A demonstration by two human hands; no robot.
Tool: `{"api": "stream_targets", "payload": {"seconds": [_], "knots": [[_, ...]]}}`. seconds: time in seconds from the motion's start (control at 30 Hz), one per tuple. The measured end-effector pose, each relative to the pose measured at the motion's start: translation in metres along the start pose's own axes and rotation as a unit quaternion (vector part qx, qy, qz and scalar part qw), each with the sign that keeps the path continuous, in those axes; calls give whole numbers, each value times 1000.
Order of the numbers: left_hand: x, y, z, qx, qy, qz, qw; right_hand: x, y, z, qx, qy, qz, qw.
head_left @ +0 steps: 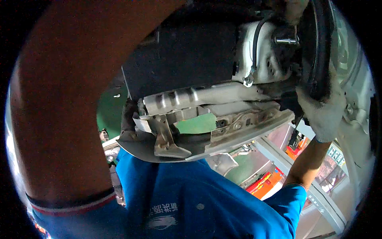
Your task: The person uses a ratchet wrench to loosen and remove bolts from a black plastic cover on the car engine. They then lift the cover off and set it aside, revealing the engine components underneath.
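My left arm (63, 99) rises large along the left side and leaves at the top edge. At the top right is a gloved hand, my left hand (295, 12), mostly in shadow and cut off by the edge. From it a thin handle runs down to a shiny socket wrench (285, 40), lying beside a white metal bracket (260, 47). My right hand (323, 113), in a pale grey glove, wraps around the lower end of a black curved strip (323, 44). Its fingertips are partly hidden behind the strip.
A silver metal beam (223, 93) and a curved panel (191, 149) with brackets cross in front of my blue shirt (167, 195). A dark flat panel (183, 59) stands behind them. A black hose (255, 44) runs down the bracket. Orange-red items (266, 183) and a grey frame (286, 165) lie beyond.
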State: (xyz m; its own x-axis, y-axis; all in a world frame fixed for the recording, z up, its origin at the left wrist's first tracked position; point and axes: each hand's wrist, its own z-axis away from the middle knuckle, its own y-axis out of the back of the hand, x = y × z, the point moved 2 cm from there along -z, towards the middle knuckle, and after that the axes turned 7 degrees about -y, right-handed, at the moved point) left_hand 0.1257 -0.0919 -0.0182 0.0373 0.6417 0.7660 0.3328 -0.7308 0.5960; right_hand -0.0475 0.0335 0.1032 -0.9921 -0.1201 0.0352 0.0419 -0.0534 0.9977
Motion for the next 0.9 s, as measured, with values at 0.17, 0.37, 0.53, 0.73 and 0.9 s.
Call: {"api": "stream_targets", "payload": {"seconds": [0.17,0.37,0.53,0.73,0.9], "knots": [[15,-22,16,112,108,51,987,1,2,0,14,46,73,996],[92,-145,-67,552,261,407,679,-8,-4,-3,44,43,52,997],[64,-115,-31,403,241,145,871,4,1,5,23,84,97,991],[-6,-18,-8,-10,7,60,998,5,-4,-2,44,26,82,995],[21,-44,-10,120,126,164,971,-5,5,1,73,88,113,987]]}}
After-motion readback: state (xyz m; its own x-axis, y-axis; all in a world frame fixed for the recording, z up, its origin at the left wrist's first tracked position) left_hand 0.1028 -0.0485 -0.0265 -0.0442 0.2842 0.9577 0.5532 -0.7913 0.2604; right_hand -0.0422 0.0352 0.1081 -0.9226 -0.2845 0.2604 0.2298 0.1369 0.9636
